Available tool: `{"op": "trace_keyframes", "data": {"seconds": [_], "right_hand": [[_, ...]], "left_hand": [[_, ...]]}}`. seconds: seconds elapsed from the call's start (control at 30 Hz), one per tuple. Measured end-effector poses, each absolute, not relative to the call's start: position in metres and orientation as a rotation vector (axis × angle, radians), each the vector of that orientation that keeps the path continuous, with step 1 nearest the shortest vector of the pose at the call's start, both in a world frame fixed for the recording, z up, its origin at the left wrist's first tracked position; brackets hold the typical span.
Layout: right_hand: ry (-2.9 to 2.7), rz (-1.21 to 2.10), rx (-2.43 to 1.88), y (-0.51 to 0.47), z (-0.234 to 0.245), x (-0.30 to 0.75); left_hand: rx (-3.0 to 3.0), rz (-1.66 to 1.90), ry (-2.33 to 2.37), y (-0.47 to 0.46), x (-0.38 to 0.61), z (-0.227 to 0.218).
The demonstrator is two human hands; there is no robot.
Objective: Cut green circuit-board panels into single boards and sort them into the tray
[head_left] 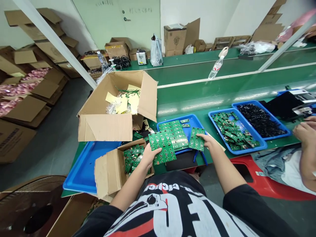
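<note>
In my left hand (pixel 148 156) is a panel of green circuit boards (pixel 163 147), gripped at its lower left edge. My right hand (pixel 206 139) pinches a smaller piece of circuit board panel (pixel 196 139) by its right side. Both pieces are held over the front of a blue tray (pixel 197 122), where more green circuit board panels (pixel 172 129) lie. Below the smaller piece, the blue handles of a hand tool (pixel 203 158) show at the table edge; its head is hidden. Left of my left hand stands a small cardboard box (pixel 111 171) filled with loose green boards (pixel 133 157).
A large open carton (pixel 106 126) holds yellow paper and green strips. To the right are a blue tray of small boards (pixel 232 130) and a tray of black parts (pixel 261 120). A co-worker's hands (pixel 306 131) are at far right. A water bottle (pixel 216 68) stands behind.
</note>
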State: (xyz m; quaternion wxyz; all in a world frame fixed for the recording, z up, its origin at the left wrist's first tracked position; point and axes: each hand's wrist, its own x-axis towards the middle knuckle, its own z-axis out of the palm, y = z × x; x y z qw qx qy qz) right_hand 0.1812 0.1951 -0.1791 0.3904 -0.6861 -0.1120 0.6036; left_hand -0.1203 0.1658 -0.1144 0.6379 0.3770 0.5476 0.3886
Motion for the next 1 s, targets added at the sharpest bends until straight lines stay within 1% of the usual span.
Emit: {"op": "trace_keyframes", "data": {"seconds": [0.13, 0.27, 0.33, 0.4, 0.43, 0.53, 0.57, 0.7, 0.8, 0.9, 1.0], "right_hand": [[-0.342, 1.427, -1.916, 0.199, -0.182, 0.184], [-0.457, 1.135, -2.065, 0.199, -0.169, 0.184], [-0.601, 0.954, -2.029, 0.194, -0.156, 0.174], [-0.817, 0.866, -1.824, 0.185, -0.141, 0.15], [-0.857, 0.951, -1.672, 0.179, -0.133, 0.134], [-0.747, 1.41, -1.232, 0.161, -0.113, 0.08], [-0.683, 1.463, -1.149, 0.157, -0.108, 0.065], [-0.55, 1.441, -1.046, 0.15, -0.098, 0.043], [-0.52, 1.466, -1.051, 0.15, -0.099, 0.055], [-0.487, 1.494, -1.085, 0.148, -0.101, 0.066], [-0.505, 1.573, -1.072, 0.147, -0.099, 0.068]], "left_hand": [[0.753, 0.947, 1.168, 0.165, -0.112, -0.106], [0.64, 1.088, 1.128, 0.165, -0.105, -0.098], [0.65, 1.134, 1.095, 0.165, -0.101, -0.092], [0.672, 1.148, 1.067, 0.166, -0.096, -0.085], [0.681, 1.146, 1.06, 0.166, -0.093, -0.081], [0.683, 1.115, 1.027, 0.166, -0.082, -0.071], [0.681, 1.095, 1.01, 0.165, -0.078, -0.069], [0.734, 0.95, 0.941, 0.171, -0.083, -0.067], [0.808, 0.808, 0.996, 0.183, -0.102, -0.067], [0.939, 0.778, 1.099, 0.196, -0.116, -0.063], [1.059, 0.701, 1.092, 0.203, -0.114, -0.057]]}}
